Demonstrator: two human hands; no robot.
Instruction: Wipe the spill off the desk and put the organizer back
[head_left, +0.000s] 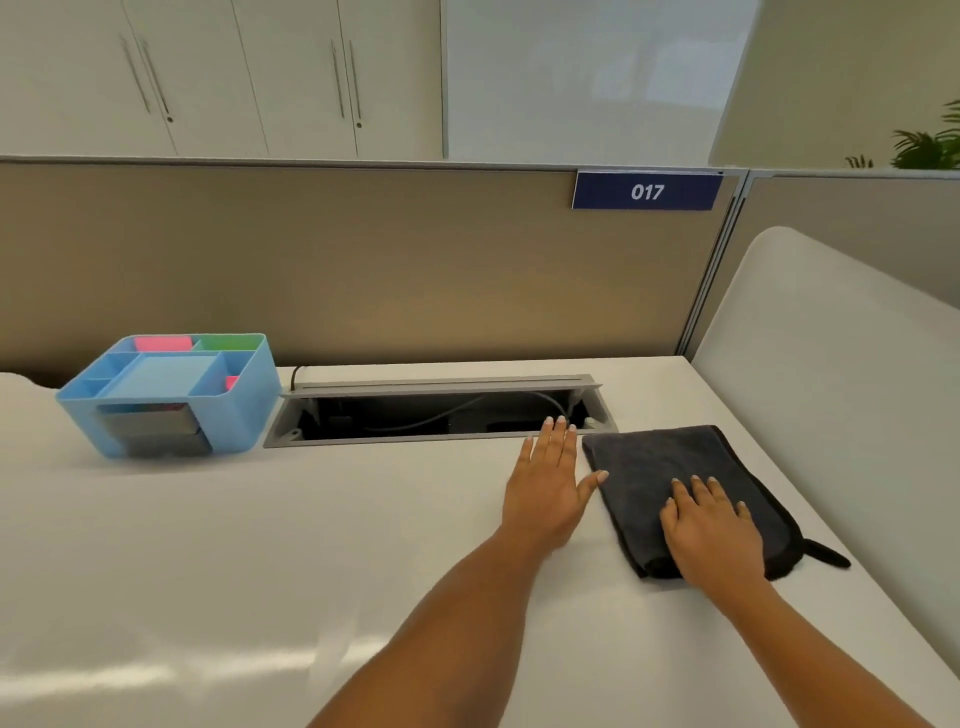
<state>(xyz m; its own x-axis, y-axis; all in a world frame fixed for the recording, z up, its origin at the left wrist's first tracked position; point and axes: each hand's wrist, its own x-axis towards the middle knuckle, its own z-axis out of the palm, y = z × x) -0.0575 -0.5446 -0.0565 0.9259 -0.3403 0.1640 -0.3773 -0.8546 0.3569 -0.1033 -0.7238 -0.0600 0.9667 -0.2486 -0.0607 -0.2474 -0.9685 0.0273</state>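
Pressing the dark cloth (675, 483) under my flat right hand (714, 535); left hand (545, 493) spread beside it; next, fetch the organizer (166, 395) far left.

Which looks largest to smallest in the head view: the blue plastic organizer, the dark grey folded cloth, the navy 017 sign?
1. Blue plastic organizer and dark grey folded cloth: they look alike, and the cloth lies nearer, so unranked.
2. Navy 017 sign, clearly smallest.

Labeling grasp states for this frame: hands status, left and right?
Left hand: open, flat on the desk, holding nothing; thumb by the edge of the dark cloth.
Right hand: open, palm pressed flat on the cloth, not gripping it.
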